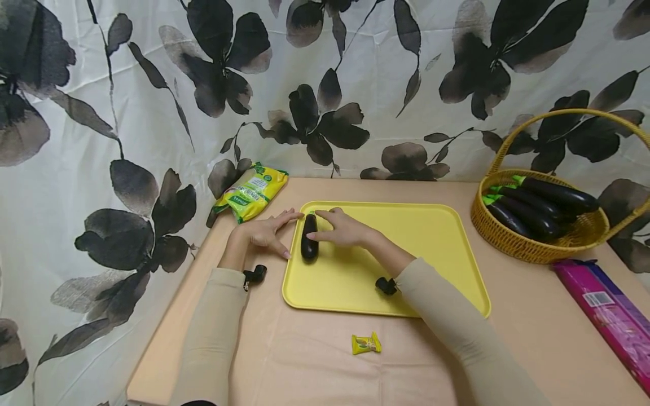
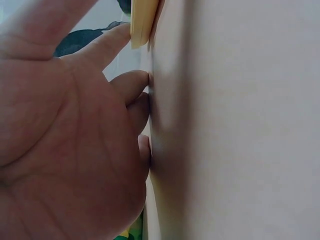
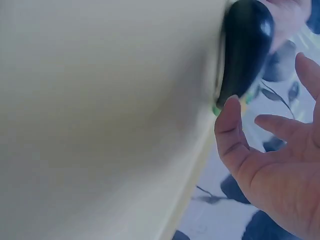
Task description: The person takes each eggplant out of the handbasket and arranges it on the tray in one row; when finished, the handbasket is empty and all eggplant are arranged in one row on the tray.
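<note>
One dark eggplant (image 1: 308,243) with a green stem end lies lengthwise near the left edge of a yellow tray (image 1: 391,282). Over it from the right reaches my right hand (image 1: 346,228), fingers spread and apart. In the right wrist view a fingertip of that hand (image 3: 282,167) is right at the eggplant's (image 3: 247,47) stem end. My left hand (image 1: 261,232) rests beside the tray's left edge with its thumb and fingers spread. The left wrist view has the palm of this hand (image 2: 70,130) facing the camera, one fingertip touching the tray's rim (image 2: 142,25).
At the right stands a wicker basket (image 1: 513,246) with a tall handle, holding several eggplants (image 1: 538,208). A pink and purple package (image 1: 604,310) lies in front of it. A yellow-green bag (image 1: 254,192) sits at the back left, and a small yellow packet (image 1: 366,343) lies before the tray.
</note>
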`<state>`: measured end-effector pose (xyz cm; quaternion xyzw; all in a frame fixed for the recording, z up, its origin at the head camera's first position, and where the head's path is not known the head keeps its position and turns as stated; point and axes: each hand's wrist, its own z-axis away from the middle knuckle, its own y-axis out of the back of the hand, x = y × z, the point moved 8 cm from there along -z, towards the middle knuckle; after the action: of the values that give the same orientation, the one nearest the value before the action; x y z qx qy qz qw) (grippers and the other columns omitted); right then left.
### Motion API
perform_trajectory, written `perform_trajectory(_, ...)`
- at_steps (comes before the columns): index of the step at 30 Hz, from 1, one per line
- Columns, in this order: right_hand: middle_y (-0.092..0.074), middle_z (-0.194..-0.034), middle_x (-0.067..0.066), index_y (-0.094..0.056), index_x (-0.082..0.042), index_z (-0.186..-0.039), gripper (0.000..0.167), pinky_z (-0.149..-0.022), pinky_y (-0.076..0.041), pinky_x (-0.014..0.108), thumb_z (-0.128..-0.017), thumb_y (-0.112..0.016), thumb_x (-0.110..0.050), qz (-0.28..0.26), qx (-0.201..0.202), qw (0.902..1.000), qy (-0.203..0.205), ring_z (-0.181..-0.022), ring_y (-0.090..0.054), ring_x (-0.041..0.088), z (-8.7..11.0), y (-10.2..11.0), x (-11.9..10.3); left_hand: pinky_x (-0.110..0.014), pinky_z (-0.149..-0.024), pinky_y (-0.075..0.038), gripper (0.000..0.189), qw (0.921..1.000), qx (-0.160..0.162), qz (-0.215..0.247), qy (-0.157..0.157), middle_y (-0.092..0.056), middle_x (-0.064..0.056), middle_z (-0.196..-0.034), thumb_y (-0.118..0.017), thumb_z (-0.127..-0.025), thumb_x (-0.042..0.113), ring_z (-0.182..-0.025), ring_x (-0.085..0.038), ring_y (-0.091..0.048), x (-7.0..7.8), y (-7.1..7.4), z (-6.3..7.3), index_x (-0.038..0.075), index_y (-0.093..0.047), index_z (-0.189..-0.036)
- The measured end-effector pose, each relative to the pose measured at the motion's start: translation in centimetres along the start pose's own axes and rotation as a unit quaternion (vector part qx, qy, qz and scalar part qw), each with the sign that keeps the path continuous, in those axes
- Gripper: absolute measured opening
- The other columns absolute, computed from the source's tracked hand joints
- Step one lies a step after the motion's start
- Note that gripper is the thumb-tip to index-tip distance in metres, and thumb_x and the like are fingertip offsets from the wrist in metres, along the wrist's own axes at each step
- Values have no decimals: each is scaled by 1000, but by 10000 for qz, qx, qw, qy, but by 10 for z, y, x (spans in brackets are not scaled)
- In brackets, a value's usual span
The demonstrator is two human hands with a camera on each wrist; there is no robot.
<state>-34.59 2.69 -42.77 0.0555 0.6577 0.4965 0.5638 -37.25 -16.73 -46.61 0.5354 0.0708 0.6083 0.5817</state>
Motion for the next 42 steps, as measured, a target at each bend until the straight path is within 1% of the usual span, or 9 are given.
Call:
perform_trajectory(5,-31,-162,18,-39,-15,-161,78,-100,-52,48,-99,-65,-55,-405,338,9985,119,-122,-56,34,22,28,-2,-69,-126,5,123,9999,26,141,-6,10,-1,-177,-97,-64,54,-160,-44,13,0,0,-1,46,-23,-162)
perform_trajectory(10,-36,-163,9,-44,-22,-158,71,-87,-56,42,-98,-67,-52,-443,827,9948,398,-115,-60,25,57,61,-4,-66,-127,6,123,9998,17,174,-74,9,-3,-177,-96,-66,52,-161,-41,13,2,0,-1,42,-22,-164)
perform_trajectory(14,-36,-164,2,-45,-24,-158,68,-88,-55,42,-98,-69,-50,-456,1154,9908,532,-116,-61,22,88,85,-3,-64,-128,6,129,9999,13,150,-44,9,-2,-177,-95,-67,55,-161,-40,14,2,1,-1,39,-15,-167)
perform_trajectory(19,-36,-164,-2,-46,-25,-157,64,-93,-54,45,-100,-69,-43,-537,1550,9848,572,-122,-60,26,122,109,6,-63,-129,5,136,9999,22,72,71,9,1,-177,-94,-65,59,-161,-41,14,0,1,-1,40,-7,-168)
perform_trajectory(24,-32,-165,3,-43,-23,-159,62,-96,-52,49,-103,-67,-35,-513,1921,9790,454,-124,-57,27,148,132,23,-62,-129,6,137,9999,6,139,62,9,1,-177,-96,-65,56,-161,-40,15,0,0,-1,38,-6,-168)
perform_trajectory(29,-26,-168,7,-40,-21,-161,61,-94,-45,33,-105,-63,-28,-604,2503,9658,296,-126,-52,30,173,160,40,-63,-128,6,139,9998,-32,165,56,9,-1,-177,-96,-65,54,-161,-41,15,1,-1,-3,37,-5,-168)
perform_trajectory(33,-30,-167,7,-43,-23,-160,60,-90,-42,23,-105,-64,-29,-560,2994,9523,157,-125,-53,25,192,177,50,-63,-128,7,141,9996,-87,234,90,10,-2,-177,-97,-64,53,-160,-40,16,3,-1,-3,37,-3,-168)
perform_trajectory(38,-36,-163,5,-46,-25,-158,58,-87,-42,18,-104,-66,-30,-342,3354,9414,26,-117,-54,10,209,189,63,-63,-128,7,143,9997,-80,211,129,10,-2,-176,-98,-62,54,-160,-39,17,4,0,-2,37,-3,-168)
perform_trajectory(42,-35,-164,10,-46,-21,-158,59,-86,-40,20,-104,-65,-32,-90,3525,9356,-171,-119,-54,19,220,198,76,-63,-128,7,144,9998,-107,97,134,11,-3,-176,-97,-63,56,-160,-40,16,3,0,-2,36,-1,-168)
